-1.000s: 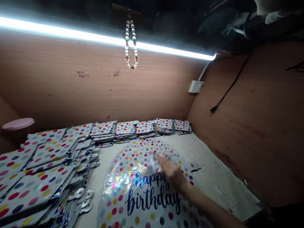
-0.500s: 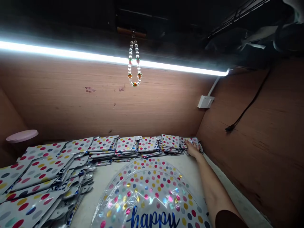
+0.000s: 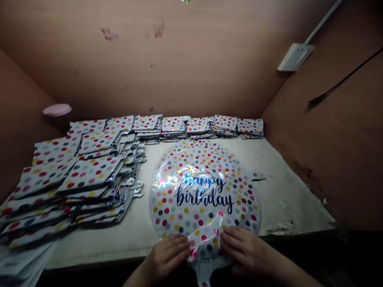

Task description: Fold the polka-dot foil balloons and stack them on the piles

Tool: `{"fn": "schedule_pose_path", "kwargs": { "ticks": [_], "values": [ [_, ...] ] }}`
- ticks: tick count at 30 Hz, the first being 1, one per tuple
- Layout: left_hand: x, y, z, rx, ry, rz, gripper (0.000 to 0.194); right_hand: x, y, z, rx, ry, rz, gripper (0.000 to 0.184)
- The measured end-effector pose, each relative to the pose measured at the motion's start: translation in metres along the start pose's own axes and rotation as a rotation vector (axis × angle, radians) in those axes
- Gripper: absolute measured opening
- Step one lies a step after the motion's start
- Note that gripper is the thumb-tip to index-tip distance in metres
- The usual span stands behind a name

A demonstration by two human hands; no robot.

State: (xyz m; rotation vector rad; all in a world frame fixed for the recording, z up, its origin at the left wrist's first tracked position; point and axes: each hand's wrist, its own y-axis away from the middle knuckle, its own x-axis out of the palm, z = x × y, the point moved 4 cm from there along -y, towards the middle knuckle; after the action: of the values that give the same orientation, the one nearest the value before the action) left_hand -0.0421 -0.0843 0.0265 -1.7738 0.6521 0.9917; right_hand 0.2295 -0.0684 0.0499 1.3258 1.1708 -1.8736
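**A narrow corner with brown wooden walls (image 3: 167,67)**
A white wall socket (image 3: 295,57) was fixed on the right wall (image 3: 338,151), a black cable (image 3: 338,81) hung near it, and a worn pale tabletop (image 3: 287,207) stood below.

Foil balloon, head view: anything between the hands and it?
Nothing visible. The left hand and right hand lie directly on the lower part of the round foil balloon; the stacked polka-dot balloons sit apart, to its left.

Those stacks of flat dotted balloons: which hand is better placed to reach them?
Probably the left hand: it rests on the round foil balloon on the side of the stacks. The right hand lies farther off, across the balloon's neck.
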Motion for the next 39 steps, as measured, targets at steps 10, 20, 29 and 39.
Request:
{"fn": "schedule_pose_path", "kwargs": {
  "ticks": [10,20,29,39],
  "values": [
    [-0.012,-0.023,-0.019,-0.119,0.203,-0.186,0.027,0.007,-0.003,0.017,0.755,-0.774,-0.133,0.016],
    [-0.023,-0.002,-0.025,-0.11,-0.037,-0.27,0.012,0.008,-0.014,-0.027,1.18,-1.235,-0.098,0.042],
    [-0.047,-0.017,-0.017,-0.307,-0.01,-0.365,0.038,-0.039,-0.049,-0.047,0.876,-0.35,-0.314,0.025],
    [-0.046,0.022,0.099,-0.679,0.128,0.138,0.042,0.007,0.035,-0.032,0.589,-0.158,-0.18,0.034]
  ]
}}
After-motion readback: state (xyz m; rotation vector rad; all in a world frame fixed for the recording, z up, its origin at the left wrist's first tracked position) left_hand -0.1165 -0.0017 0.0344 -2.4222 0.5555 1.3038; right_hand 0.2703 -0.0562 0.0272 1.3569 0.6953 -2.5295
